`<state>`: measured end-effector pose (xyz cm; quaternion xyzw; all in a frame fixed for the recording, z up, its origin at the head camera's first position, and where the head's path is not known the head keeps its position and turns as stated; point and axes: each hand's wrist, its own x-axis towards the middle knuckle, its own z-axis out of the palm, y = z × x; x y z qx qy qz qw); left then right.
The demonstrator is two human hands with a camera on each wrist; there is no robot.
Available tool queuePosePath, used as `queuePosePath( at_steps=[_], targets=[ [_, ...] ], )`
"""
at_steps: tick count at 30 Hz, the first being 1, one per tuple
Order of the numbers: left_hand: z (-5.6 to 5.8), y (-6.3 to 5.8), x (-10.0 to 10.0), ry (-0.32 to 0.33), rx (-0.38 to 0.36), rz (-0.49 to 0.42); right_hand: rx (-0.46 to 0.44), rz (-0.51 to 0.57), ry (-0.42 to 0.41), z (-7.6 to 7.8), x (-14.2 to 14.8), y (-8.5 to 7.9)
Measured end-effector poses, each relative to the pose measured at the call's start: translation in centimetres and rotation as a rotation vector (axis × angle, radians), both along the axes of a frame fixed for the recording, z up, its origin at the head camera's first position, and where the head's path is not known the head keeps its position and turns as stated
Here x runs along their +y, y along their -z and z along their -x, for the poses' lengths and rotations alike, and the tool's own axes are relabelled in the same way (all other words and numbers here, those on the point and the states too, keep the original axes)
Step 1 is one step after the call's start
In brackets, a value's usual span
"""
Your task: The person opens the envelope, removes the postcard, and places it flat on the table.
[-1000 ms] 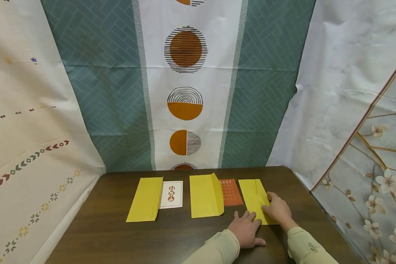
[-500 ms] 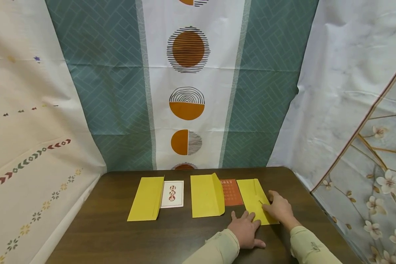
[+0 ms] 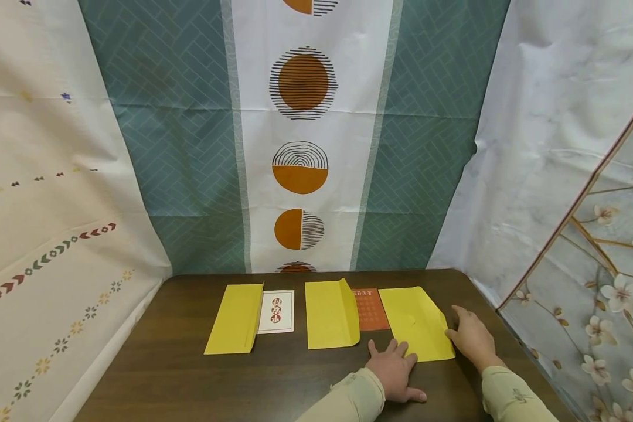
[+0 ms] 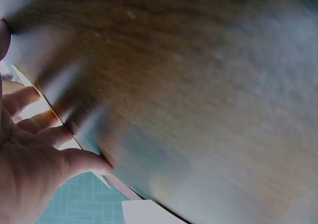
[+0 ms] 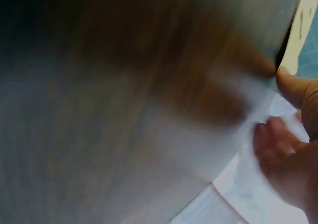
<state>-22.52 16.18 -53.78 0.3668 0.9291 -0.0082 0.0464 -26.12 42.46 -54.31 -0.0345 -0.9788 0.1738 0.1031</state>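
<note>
A yellow envelope (image 3: 414,322) lies at the right of the table, its flap folded out to the right. My left hand (image 3: 392,372) rests with spread fingers on the envelope's lower left corner and the wood beside it. The left wrist view shows these fingers (image 4: 84,160) pressing down flat. At the flap's right edge is my right hand (image 3: 473,337), thumb towards the paper and fingers apart from it. In the right wrist view the thumb (image 5: 293,87) is at the edge of the yellow paper (image 5: 300,35); the other fingers are blurred.
Two more yellow envelopes, one in the middle (image 3: 327,313) and one at the left (image 3: 234,319), lie on the dark wooden table (image 3: 216,381). Between them is a white card (image 3: 276,312) with red print. A red card (image 3: 370,309) lies beside the middle envelope. Patterned cloths hang around.
My right hand has moved to the right, and the right envelope's flap has swung open with it. The left hand has stayed on the corner. The view has shifted slightly.
</note>
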Motion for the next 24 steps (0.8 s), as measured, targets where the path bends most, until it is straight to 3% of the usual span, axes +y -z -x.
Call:
queuePosePath(
  at_steps=[4,6,8,12,18,24],
  targets=[
    [0.1,0.1,0.0,0.004,0.003,0.001,0.179,-0.27,-0.197,0.4,-0.3,0.5],
    [0.1,0.0,0.0,0.006,0.0,0.0,0.189,-0.339,-0.277,0.7,-0.6,0.3],
    [0.2,0.2,0.0,0.009,0.003,-0.001,0.132,-0.333,-0.313,0.9,-1.0,0.0],
    [0.5,0.7,0.3,0.014,0.01,0.007,0.006,-0.27,-0.283,1.3,-1.6,-0.7],
    [0.7,1.1,0.5,0.013,-0.011,0.005,-0.022,-0.235,-0.224,1.7,-2.2,-0.8],
    [0.8,0.9,0.5,0.007,-0.006,0.006,-0.125,-0.123,-0.139,2.1,-2.0,-1.5]
  ],
)
